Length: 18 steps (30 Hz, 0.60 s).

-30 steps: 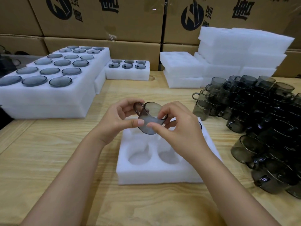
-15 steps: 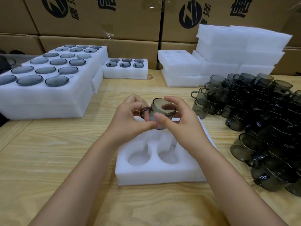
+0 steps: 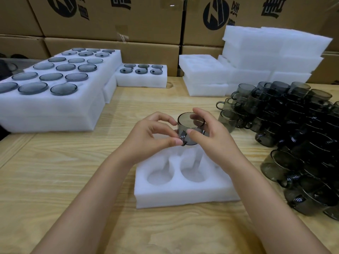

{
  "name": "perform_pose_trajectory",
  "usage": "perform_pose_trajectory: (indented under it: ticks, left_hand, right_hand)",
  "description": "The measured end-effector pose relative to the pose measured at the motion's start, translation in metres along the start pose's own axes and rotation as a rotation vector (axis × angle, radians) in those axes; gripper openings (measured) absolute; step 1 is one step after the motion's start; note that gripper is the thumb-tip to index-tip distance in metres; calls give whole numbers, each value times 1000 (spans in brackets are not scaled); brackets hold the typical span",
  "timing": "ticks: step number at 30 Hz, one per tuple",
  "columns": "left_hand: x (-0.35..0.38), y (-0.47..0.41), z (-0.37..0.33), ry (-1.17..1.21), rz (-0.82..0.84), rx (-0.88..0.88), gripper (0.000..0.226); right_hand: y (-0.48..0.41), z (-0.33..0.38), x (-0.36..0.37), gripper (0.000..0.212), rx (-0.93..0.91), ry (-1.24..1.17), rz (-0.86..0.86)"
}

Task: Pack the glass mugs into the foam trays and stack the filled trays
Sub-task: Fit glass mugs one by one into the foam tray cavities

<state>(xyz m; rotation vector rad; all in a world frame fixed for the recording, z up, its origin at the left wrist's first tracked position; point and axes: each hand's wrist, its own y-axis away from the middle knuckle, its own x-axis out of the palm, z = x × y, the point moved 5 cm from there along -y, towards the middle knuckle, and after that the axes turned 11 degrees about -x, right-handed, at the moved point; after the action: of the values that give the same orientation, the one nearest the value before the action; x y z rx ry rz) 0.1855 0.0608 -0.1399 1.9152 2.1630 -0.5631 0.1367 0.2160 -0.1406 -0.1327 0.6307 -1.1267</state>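
The mug [image 3: 190, 126] is at the middle of the frame, held in the air over the far edge of the tray [image 3: 183, 197]. It stands upright, mouth up, its axis running top to bottom and leaning a little toward the viewer. Its handle [image 3: 182, 138] points to the lower left, toward the viewer. The mug is a short, round cylinder of smooth, smoky grey glass with a thin rim.

The tray is a white foam block, soft and matte, lying flat on the table [image 3: 73, 171]. Two round wells show in its near row, joined by a narrow slot; the far wells are hidden behind the hands.

The left hand [image 3: 146, 136] is curled, and its thumb and forefinger pinch the handle. The right hand [image 3: 212, 138] grasps the body: the thumb presses the near wall and the fingers arch over the far rim.

At the right a pile [image 3: 297, 136] of like dark mugs lies heaped on the pale, grained wooden table. At the upper left are filled trays [image 3: 55, 110], with round grey glass faces showing in their wells, and a smaller filled one [image 3: 141, 80] is beside them. At the upper right is a stack [image 3: 256, 57] of plain foam. Brown printed cardboard boxes [image 3: 110, 21] run along the top.
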Motion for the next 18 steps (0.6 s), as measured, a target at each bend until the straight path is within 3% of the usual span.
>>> perform_pose_trajectory:
  ticks: [8, 18]
  left_hand:
    - [0, 0, 6, -17, 10, -6, 29]
    - [1, -2, 12, -53, 40, -35, 50]
  right_hand:
    - [1, -4, 7, 55, -16, 20, 76]
    - [6, 4, 17, 56, -72, 433, 185]
